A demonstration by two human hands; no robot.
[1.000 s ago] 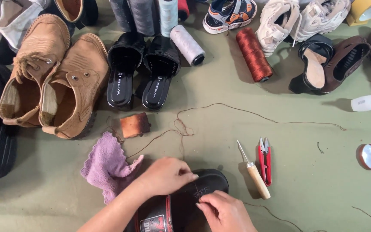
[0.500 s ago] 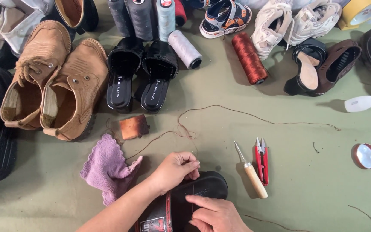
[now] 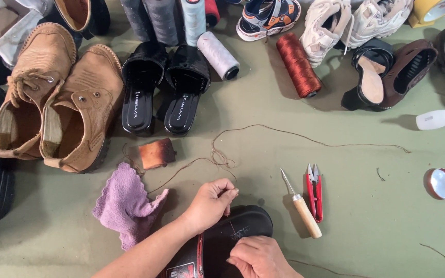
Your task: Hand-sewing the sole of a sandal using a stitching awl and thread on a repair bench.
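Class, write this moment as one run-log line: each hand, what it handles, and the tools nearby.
left hand: pinching brown thread | right hand: on black shoe | awl, red snips: lying untouched

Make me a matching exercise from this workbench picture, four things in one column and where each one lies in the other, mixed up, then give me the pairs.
Things:
1. purple cloth
2. red snips
3. red thread spool
4. black shoe

Places:
A. under both hands
B. right of the wooden-handled awl
C. left of the left hand
D. far side, between the white thread spool and the white sneakers

Pairs: 1-C, 2-B, 3-D, 4-A. The right hand rests on the shoe's near end.
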